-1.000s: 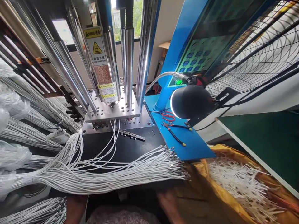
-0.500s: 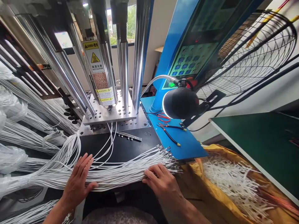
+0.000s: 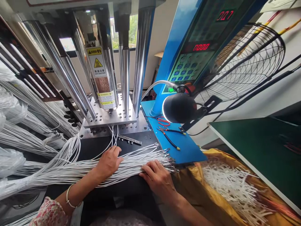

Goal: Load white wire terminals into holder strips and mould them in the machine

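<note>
A thick bundle of white cables (image 3: pixel 77 172) lies across the black work surface, its metal-tipped ends (image 3: pixel 168 158) towards the right. My right hand (image 3: pixel 160 179) rests near those ends, fingers curled over the bundle's front edge. Further left, my left hand (image 3: pixel 109 161) reaches over the bundle with thumb and fingers apart. Its fingertips are beside a few white cables (image 3: pixel 114 133) that run out from under the press's metal plate (image 3: pixel 110 121). A narrow metal fixture strip (image 3: pixel 129 139) lies just right of these cables.
The press has steel columns (image 3: pixel 140 62) and a hot-caution label (image 3: pixel 97 62). Cutting pliers (image 3: pixel 168 136) and a lamp (image 3: pixel 180 108) are on the blue side. A yellow sack (image 3: pixel 211 153) of white scraps stands right, by a green table (image 3: pixel 254 135). More cable bundles (image 3: pixel 23 125) lie left.
My left hand has moved right and forward, from lying flat on the bundle to the cables at the press. My right hand stays on the bundle. Red digits now show on the control panel.
</note>
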Tool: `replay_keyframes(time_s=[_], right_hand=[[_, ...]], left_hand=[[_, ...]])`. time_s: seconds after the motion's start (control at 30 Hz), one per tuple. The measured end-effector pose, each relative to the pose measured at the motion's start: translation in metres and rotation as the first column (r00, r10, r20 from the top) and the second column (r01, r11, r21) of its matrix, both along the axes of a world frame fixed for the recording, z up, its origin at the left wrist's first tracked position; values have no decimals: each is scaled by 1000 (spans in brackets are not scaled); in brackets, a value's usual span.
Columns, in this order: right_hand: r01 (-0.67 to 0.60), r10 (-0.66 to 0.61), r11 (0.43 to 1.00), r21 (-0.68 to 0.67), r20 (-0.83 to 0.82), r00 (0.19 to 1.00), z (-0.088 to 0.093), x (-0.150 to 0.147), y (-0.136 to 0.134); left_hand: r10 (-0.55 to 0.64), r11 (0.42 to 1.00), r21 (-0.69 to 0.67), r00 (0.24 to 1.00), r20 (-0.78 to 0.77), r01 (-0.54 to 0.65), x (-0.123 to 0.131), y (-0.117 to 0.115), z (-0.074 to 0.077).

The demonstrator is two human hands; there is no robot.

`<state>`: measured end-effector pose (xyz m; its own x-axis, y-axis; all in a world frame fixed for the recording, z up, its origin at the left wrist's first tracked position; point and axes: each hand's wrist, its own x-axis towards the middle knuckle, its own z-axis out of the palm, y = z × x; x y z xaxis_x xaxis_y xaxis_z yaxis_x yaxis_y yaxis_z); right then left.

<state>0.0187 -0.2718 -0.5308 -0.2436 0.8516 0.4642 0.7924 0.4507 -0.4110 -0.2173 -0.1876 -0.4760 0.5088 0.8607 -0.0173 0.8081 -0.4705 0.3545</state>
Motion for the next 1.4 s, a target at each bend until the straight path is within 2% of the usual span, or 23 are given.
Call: replay_keyframes(time_s=[0.07, 0.13, 0.23, 0.3, 0.4, 0.6, 0.7, 0.77, 0.83, 0.9, 0.97, 1.0, 1.03, 1.1, 1.13, 1.17, 1.2, 1.23, 1.27, 1.3, 1.37, 1.4], right_hand=[[0, 0, 1000, 14, -6, 1000, 0, 1, -1], [1, -1, 1000, 22, -13, 1000, -1, 2, -1], [5, -5, 1000, 20, -23, 1000, -2, 3, -1], [9, -8, 1000, 17, -28, 1000, -3, 3, -1], [11, -11, 1000, 7, -27, 1000, -4, 5, -1], [-12, 10, 1000, -25, -71, 997, 5, 1, -4], [-131, 131, 991, 10, -137, 982, 15, -15, 1], [-276, 275, 961, 13, -141, 951, 18, -26, 9], [-336, 334, 942, 8, -127, 934, 15, -31, 18], [-278, 269, 960, -31, -162, 949, 11, -31, 23], [-225, 174, 966, -124, -328, 929, 14, -31, 24], [-259, 144, 947, -191, -468, 872, 18, -32, 23], [-340, 114, 906, -252, -627, 771, 23, -35, 22], [-554, -29, 776, -301, -895, 446, 37, -46, 20], [-639, -145, 717, -279, -956, 254, 43, -52, 19], [-692, -267, 680, -243, -961, 75, 48, -58, 19], [-713, -372, 669, -211, -925, -76, 51, -64, 17], [-718, -449, 670, -188, -873, -190, 51, -68, 16], [-717, -499, 675, -173, -823, -271, 49, -71, 15], [-719, -532, 675, -163, -783, -323, 46, -74, 14], [-719, -571, 679, -149, -723, -389, 38, -78, 12], [-703, -569, 696, -144, -707, -419, 35, -80, 12]], left_hand=[[2, 994, -110, 990, -140, -17, 12, 8, 7], [-70, 982, -187, 980, -186, 35, 14, 16, 12], [-127, 969, -222, 990, -62, 111, 10, 22, 13], [-48, 959, -274, 996, 79, 68, 7, 23, 10], [109, 929, -370, 966, 236, -14, 4, 21, 7], [196, 901, -432, 918, 344, -30, 7, 16, 12], [172, 911, -413, 913, 370, -5, 18, 16, 16], [141, 901, -431, 906, 400, 50, 21, 15, 23], [163, 863, -497, 884, 439, 88, 18, 15, 35], [241, 820, -568, 856, 457, 72, 9, 16, 52], [307, 793, -608, 834, 459, 43, 4, 15, 70], [319, 785, -619, 827, 464, 45, 5, 13, 77], [320, 768, -636, 821, 473, 67, 7, 9, 80], [338, 687, -713, 807, 484, 140, 17, -7, 76], [369, 617, -768, 800, 474, 170, 21, -17, 68], [412, 524, -830, 796, 444, 191, 24, -30, 56], [465, 428, -884, 792, 395, 189, 23, -43, 42], [496, 324, -925, 796, 347, 201, 20, -56, 26], [513, 240, -948, 802, 307, 209, 14, -68, 10], [531, 214, -953, 794, 296, 213, 7, -78, -5], [569, 238, -950, 764, 304, 201, -6, -92, -26], [583, 259, -947, 751, 309, 188, -10, -96, -32]])
